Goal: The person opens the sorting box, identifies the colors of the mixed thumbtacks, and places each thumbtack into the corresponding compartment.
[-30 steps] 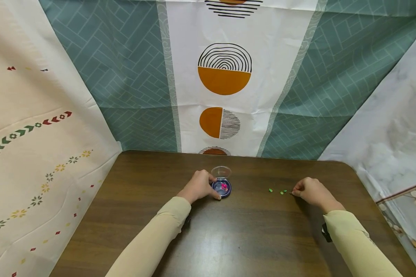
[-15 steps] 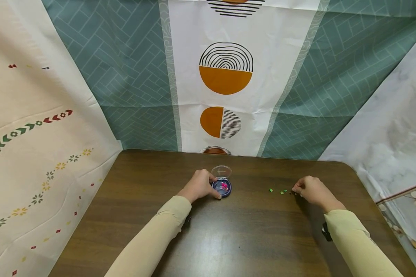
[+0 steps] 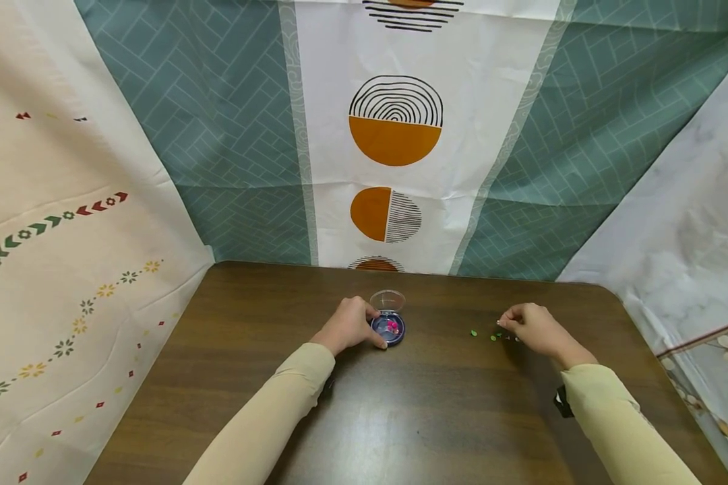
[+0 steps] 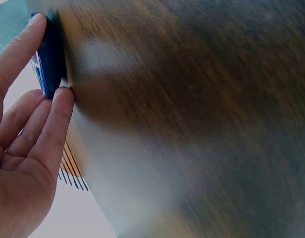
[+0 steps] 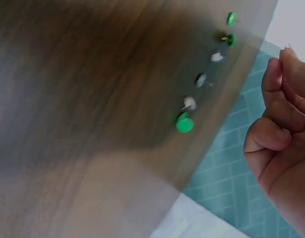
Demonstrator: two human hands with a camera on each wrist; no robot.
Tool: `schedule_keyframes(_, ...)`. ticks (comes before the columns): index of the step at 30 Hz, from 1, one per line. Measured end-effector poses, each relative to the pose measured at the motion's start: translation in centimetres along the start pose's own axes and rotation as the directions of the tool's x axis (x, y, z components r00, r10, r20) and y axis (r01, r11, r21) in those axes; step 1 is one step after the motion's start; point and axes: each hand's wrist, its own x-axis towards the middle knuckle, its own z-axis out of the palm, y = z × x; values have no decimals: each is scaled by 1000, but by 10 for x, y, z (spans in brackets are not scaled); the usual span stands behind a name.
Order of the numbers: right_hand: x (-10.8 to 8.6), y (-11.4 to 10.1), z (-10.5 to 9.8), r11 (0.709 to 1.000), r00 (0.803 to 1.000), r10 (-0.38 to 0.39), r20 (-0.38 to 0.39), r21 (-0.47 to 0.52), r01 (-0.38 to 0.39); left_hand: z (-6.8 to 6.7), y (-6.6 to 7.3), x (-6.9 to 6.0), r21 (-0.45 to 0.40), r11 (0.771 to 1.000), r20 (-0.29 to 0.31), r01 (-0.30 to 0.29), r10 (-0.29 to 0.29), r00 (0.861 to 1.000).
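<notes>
My left hand (image 3: 350, 326) grips a round blue case (image 3: 403, 335) between thumb and fingers at its left side. The case's clear lid (image 3: 388, 297) stands raised, and several pink pieces (image 3: 392, 326) lie inside. In the left wrist view the case's blue side (image 4: 54, 54) shows between thumb and fingertips. My right hand (image 3: 535, 328) is just above the table, pinching a small pale thumbtack (image 5: 287, 47) between thumb and forefinger; its head is mostly hidden. Below lie several loose thumbtacks, among them a green thumbtack (image 5: 184, 124) and a white thumbtack (image 5: 190, 103).
The brown wooden table (image 3: 364, 411) reaches back to a patterned curtain (image 3: 394, 155). Another green thumbtack (image 3: 474, 333) lies between the case and the right hand. Cloth hangs along the left (image 3: 67, 269) and right sides.
My right hand has lifted slightly and moved left, now with a pale thumbtack at its fingertips. Pieces it covered now show on the table. The left hand and case have stayed put.
</notes>
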Motion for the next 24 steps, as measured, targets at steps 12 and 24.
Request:
schedule_keyframes(12, 17, -32, 6, 999, 999, -35, -15, 33, 35, 0, 0, 0, 13, 1000, -6, -22, 22, 1000)
schedule_keyframes(24, 36, -79, 31, 995, 995, -95, -33, 22, 96, 0, 0, 0, 7, 1000, -13, -23, 23, 1000)
